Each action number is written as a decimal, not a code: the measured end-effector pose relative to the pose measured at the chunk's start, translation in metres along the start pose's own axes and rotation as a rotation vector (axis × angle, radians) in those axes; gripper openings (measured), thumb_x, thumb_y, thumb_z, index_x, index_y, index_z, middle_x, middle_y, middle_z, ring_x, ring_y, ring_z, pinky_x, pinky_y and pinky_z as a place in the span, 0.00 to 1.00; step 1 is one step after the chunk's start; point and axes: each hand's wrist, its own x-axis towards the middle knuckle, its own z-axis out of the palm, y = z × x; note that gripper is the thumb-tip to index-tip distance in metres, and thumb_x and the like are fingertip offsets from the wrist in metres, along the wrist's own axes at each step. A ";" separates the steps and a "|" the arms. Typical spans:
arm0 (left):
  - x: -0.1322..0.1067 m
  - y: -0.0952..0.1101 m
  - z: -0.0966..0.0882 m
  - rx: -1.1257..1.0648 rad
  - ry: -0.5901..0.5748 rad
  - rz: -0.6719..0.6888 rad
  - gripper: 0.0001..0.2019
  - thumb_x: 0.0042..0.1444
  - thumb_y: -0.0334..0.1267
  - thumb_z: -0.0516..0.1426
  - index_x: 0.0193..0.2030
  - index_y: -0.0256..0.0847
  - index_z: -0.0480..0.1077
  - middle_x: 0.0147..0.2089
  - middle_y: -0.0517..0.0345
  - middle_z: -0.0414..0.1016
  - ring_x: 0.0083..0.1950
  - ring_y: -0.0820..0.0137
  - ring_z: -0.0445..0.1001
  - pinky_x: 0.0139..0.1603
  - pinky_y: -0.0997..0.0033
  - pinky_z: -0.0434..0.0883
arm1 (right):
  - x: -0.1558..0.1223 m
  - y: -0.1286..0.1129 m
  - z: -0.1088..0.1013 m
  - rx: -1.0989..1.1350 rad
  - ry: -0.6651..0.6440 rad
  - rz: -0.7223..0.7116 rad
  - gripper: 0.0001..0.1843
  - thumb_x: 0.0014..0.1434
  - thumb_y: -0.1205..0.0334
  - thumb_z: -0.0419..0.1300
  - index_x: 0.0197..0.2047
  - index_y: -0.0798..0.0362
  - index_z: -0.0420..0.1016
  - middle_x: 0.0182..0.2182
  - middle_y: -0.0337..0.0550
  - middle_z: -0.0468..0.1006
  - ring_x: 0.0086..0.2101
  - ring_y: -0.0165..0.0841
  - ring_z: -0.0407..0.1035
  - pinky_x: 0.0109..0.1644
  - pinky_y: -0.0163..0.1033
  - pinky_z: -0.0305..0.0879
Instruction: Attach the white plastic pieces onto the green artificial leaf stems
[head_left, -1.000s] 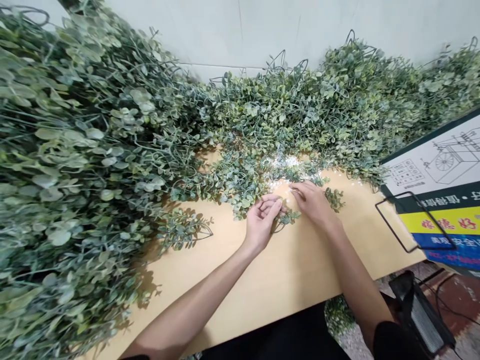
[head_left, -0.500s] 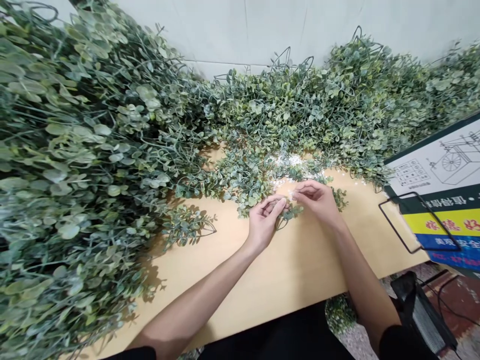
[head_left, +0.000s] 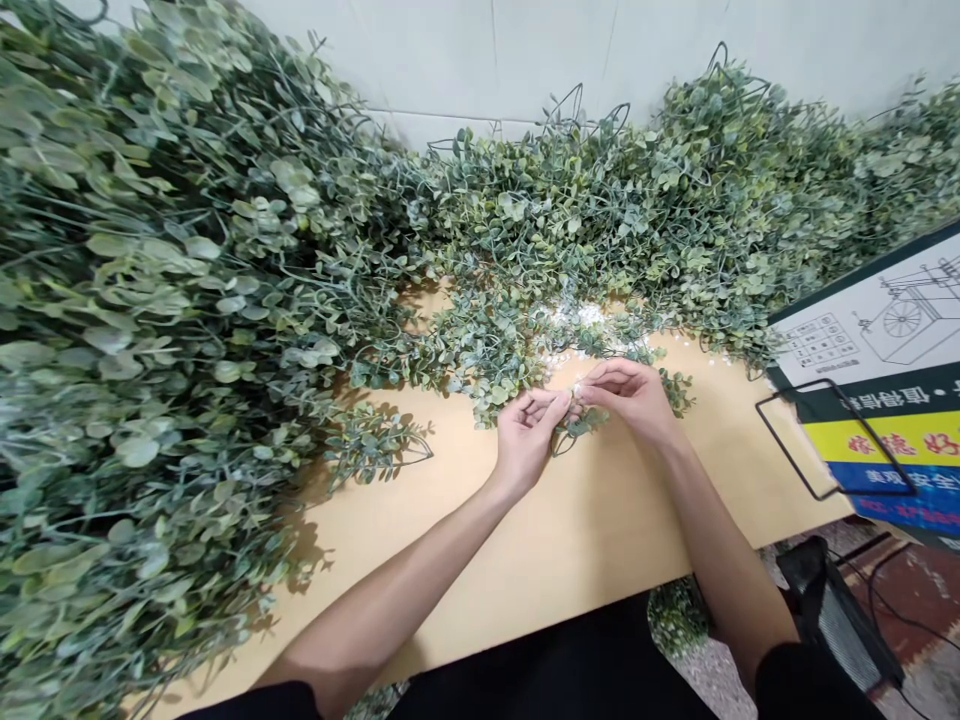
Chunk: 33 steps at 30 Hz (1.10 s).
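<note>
My left hand point(head_left: 534, 432) is closed in a pinch on a small sprig of artificial greenery point(head_left: 581, 425), whose leaves hang below the fingers. Close against it, my right hand point(head_left: 630, 398) pinches a tiny white piece point(head_left: 577, 390) at the sprig's stem. The fingertips of both hands almost meet, partly hiding the stem. Just beyond them lies a scatter of small white pieces point(head_left: 581, 325) among leafy stems. Another loose sprig point(head_left: 375, 443) rests on the wooden table point(head_left: 480, 570) to the left.
A tall heap of artificial foliage point(head_left: 172, 330) fills the left side. More foliage point(head_left: 570, 210) lines the white wall point(head_left: 555, 60). At right stand a printed board point(head_left: 885, 400) and a black wire frame point(head_left: 832, 440). A black mesh item point(head_left: 840, 610) sits below the table edge.
My right hand has moved slightly left, bringing the white piece from just beside the sprig to its stem. My left hand stays nearly in place.
</note>
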 end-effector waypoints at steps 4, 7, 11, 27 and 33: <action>-0.001 0.001 0.001 0.005 0.007 0.004 0.12 0.55 0.44 0.71 0.36 0.39 0.79 0.35 0.54 0.85 0.35 0.69 0.82 0.45 0.66 0.79 | -0.001 0.000 0.001 0.008 -0.005 0.002 0.15 0.49 0.56 0.80 0.38 0.49 0.82 0.37 0.42 0.88 0.36 0.38 0.83 0.48 0.45 0.83; -0.001 0.002 0.002 0.003 0.013 0.018 0.11 0.55 0.44 0.72 0.36 0.39 0.79 0.34 0.55 0.85 0.34 0.70 0.82 0.42 0.67 0.79 | -0.001 0.000 0.001 0.008 0.010 -0.008 0.15 0.49 0.58 0.80 0.37 0.49 0.82 0.37 0.42 0.88 0.37 0.37 0.84 0.48 0.43 0.83; -0.002 0.004 0.003 0.023 0.011 0.048 0.11 0.56 0.44 0.71 0.38 0.39 0.79 0.33 0.55 0.84 0.33 0.70 0.82 0.40 0.68 0.78 | -0.001 -0.001 0.003 -0.002 0.018 -0.009 0.15 0.49 0.58 0.80 0.37 0.49 0.82 0.37 0.42 0.88 0.38 0.37 0.84 0.49 0.43 0.83; 0.000 0.001 0.000 -0.041 0.000 -0.019 0.13 0.57 0.44 0.71 0.40 0.36 0.79 0.33 0.54 0.84 0.34 0.70 0.83 0.42 0.71 0.80 | -0.002 0.000 0.004 -0.004 0.024 -0.034 0.14 0.50 0.59 0.80 0.37 0.51 0.83 0.36 0.42 0.88 0.36 0.36 0.84 0.47 0.40 0.82; 0.000 -0.001 -0.001 -0.045 0.004 -0.002 0.12 0.57 0.43 0.70 0.40 0.37 0.79 0.33 0.55 0.84 0.34 0.70 0.83 0.41 0.71 0.79 | -0.002 0.000 0.006 -0.015 0.028 -0.041 0.14 0.50 0.58 0.79 0.37 0.51 0.83 0.36 0.42 0.88 0.36 0.36 0.84 0.46 0.39 0.82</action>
